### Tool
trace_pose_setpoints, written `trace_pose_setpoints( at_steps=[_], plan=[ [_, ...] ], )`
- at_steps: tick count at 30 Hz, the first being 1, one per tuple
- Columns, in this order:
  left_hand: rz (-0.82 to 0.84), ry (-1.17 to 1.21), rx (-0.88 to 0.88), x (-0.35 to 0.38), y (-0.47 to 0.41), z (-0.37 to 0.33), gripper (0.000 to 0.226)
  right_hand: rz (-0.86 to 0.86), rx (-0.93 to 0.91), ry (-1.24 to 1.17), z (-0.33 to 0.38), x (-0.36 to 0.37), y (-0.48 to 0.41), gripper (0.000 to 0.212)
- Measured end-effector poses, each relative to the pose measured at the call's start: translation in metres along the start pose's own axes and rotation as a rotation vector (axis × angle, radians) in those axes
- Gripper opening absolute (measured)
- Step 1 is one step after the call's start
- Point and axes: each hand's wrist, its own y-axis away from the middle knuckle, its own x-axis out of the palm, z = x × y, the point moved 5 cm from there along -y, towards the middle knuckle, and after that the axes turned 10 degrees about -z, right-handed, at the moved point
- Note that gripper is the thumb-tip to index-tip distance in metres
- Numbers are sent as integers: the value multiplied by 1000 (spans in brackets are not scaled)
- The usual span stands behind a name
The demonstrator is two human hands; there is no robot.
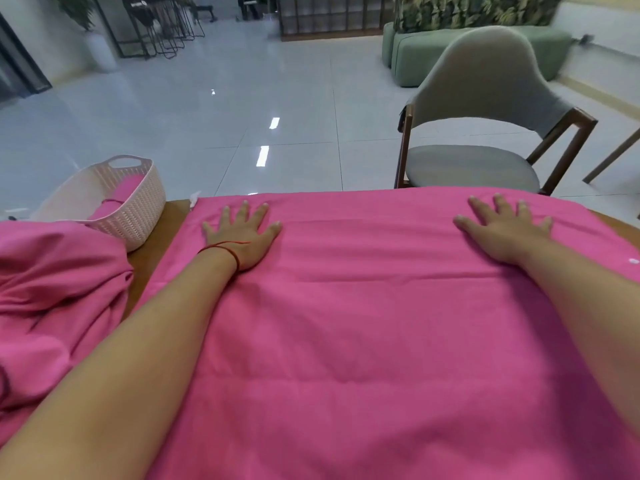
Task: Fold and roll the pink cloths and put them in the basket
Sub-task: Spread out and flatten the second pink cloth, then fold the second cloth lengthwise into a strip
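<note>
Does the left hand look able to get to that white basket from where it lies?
Probably yes: the left hand lies flat on the spread cloth, the basket stands just to its left, and only bare table shows between them.

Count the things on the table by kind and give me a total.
White basket: 1
Pink cloths: 3 (spread cloth, crumpled heap counted as one, rolled cloth inside the basket)
Total: 4
</note>
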Motion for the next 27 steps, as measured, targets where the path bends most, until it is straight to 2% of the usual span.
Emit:
trace_pose_setpoints(
  at_steps=[4, 7, 9, 11, 14, 22, 27],
  plan=[
    [-10, -2, 5, 0, -5, -1, 83, 1, -2, -9, 4, 1, -6, 86],
    [-24, -16, -25, -5, 3, -4, 76, -9, 46, -29, 8, -3, 5, 78],
    [-43, -13, -36, -9, 19, -17, 70, -45, 3, -43, 29, -9, 24, 69],
    [-41, 45, 32, -7, 45, -44, 67, -57, -138, -103, 61, -11, 52, 65],
    [6, 96, 156, 1, 92, -76, 72, -16, -334, -126, 96, -8, 105, 73],
    [50, 56, 262, -2, 187, -60, 72, 45, -419, -102, 79, -18, 226, 70],
    [81, 130, 493, -16, 279, -75, 68, -14, -482, -162, 67, -27, 293, 71]
  ],
)
